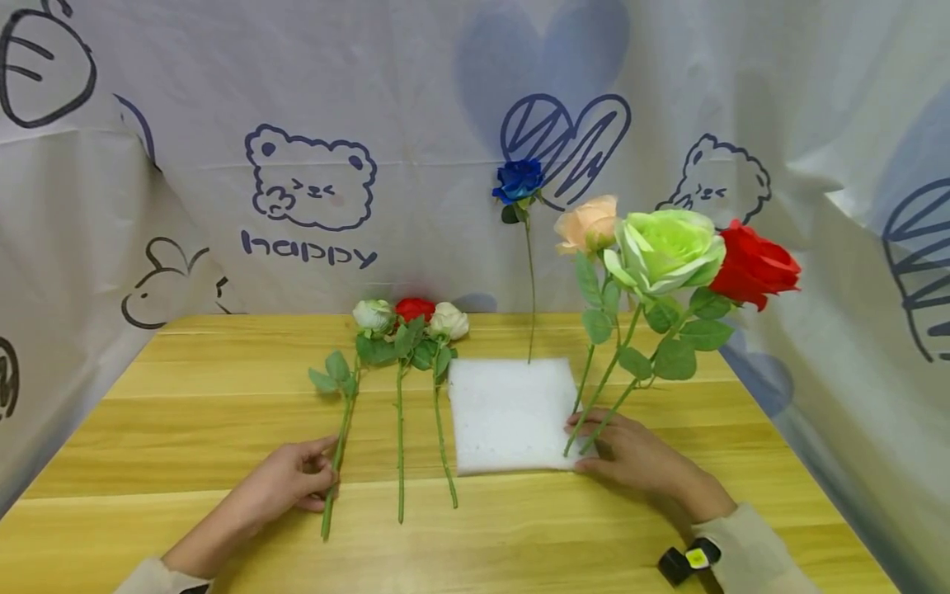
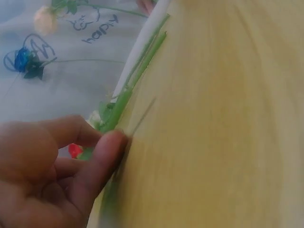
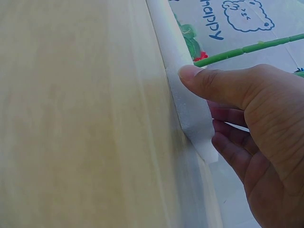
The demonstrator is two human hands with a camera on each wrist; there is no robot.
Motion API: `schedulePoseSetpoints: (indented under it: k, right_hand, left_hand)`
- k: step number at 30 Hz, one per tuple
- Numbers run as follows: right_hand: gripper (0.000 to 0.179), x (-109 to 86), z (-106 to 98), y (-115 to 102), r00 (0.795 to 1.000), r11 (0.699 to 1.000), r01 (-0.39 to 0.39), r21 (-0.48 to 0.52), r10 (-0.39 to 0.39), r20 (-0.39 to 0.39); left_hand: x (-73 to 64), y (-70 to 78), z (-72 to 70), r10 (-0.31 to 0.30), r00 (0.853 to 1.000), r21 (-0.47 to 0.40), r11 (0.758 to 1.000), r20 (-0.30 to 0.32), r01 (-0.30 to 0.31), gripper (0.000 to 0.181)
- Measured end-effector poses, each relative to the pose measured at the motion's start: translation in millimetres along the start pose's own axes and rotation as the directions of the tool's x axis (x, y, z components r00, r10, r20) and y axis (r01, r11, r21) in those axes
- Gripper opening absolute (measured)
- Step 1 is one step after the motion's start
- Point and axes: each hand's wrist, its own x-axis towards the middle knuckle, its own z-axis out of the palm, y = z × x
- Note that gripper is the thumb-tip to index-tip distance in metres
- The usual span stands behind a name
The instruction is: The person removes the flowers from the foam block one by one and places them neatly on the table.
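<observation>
Your left hand point(image 1: 300, 478) has thumb and fingers pinched on the lower stem of the pale green rose point(image 1: 373, 315), leftmost of three lying on the table point(image 1: 223, 388). Your right hand point(image 1: 638, 454) grips the right edge of the white foam block point(image 1: 512, 417), which holds the blue rose point(image 1: 519, 181), peach rose point(image 1: 590, 224), bright green rose point(image 1: 668, 252) and upright red rose point(image 1: 755, 266). Looks like pickup, block braced. Next move likely calls for lifting clear, turning upright, pushing stem end into free foam.
</observation>
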Motion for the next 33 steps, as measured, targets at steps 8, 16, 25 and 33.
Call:
schedulePoseSetpoints:
  k: [8,16,25,33]
  right_hand:
    - [0.039,0.4,-0.3,-0.1,1.000,1.000,-0.004,-0.001,0.004,0.000]
    - [0.041,0.3,-1.2,-0.6,1.000,1.000,-0.023,0.003,0.023,0.008]
    - [0.038,0.6,-1.6,-1.1,1.000,1.000,-0.010,0.007,0.010,0.003]
    - [0.038,1.1,0.9,0.3,1.000,1.000,-0.019,0.009,0.019,0.007]
  left_hand:
    - [0.3,4.8,5.6,0.063,0.994,0.321,0.946,-0.089,-0.031,0.059]
    - [2.6,6.0,4.6,0.057,0.995,0.295,0.955,-0.079,-0.032,0.071]
    - [3.5,5.3,2.5,0.035,0.998,0.235,0.972,-0.049,-0.023,0.071]
    - [3.0,4.7,0.6,0.031,0.997,0.228,0.973,-0.073,-0.013,0.070]
